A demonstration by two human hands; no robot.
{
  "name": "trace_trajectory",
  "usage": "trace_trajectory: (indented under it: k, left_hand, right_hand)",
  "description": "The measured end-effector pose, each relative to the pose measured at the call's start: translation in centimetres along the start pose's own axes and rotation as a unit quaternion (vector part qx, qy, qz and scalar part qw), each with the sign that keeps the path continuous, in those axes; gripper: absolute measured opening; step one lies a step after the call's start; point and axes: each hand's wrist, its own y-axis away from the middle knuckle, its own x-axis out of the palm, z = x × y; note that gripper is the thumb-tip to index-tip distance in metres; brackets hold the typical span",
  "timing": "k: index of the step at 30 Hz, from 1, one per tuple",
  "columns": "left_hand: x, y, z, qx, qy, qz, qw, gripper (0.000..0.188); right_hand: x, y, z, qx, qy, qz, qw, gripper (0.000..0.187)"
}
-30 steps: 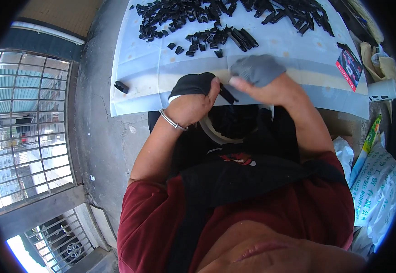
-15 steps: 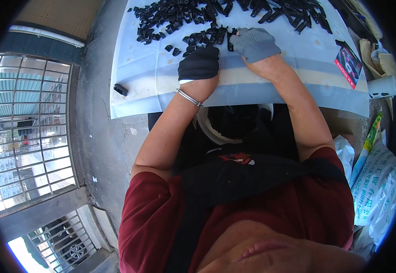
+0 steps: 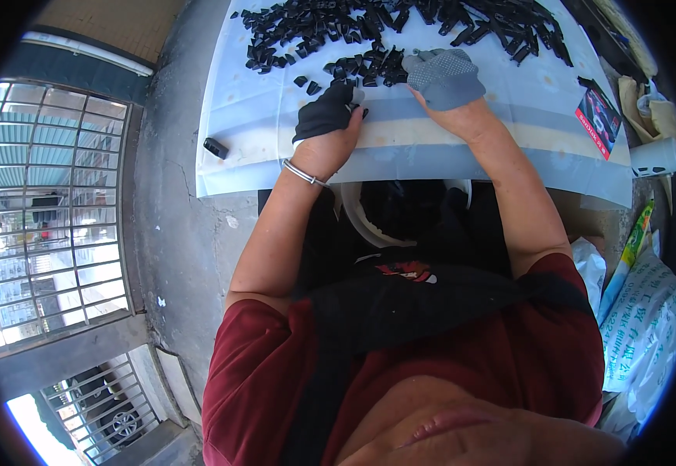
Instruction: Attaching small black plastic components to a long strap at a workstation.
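Beside a grey floor [image 3: 169, 233], a white-covered table [image 3: 260, 116] carries black plastic pieces [image 3: 307, 33] spread toward its far edge. From my remote seat I see the black-gloved left hand [image 3: 327, 113] and grey-gloved right hand [image 3: 445, 80], both with fingers curled, at the nearest pieces; I cannot tell whether either grips one. A lone black block [image 3: 215, 148] lies near the near-left corner.
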Motion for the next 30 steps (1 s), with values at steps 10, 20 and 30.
trace_trajectory:
  k: [10, 20, 30]
  left_hand:
    - [-0.2, 0.6, 0.2, -0.088, 0.183, 0.025, 0.979, 0.038]
    - [-2.6, 3.0, -0.6, -0.048, 0.304, 0.247, 0.919, 0.038]
    - [0.0, 4.5, -1.5, -0.230, 0.575, 0.040, 0.784, 0.035]
  right_hand:
    - [-0.1, 1.1, -0.2, -0.091, -0.042, -0.129, 0.987, 0.030]
    - [-3.6, 2.6, 4.0, -0.073, -0.375, 0.117, 0.917, 0.028]
    - [-3.2, 2.7, 3.9, -0.003, -0.343, 0.047, 0.938, 0.029]
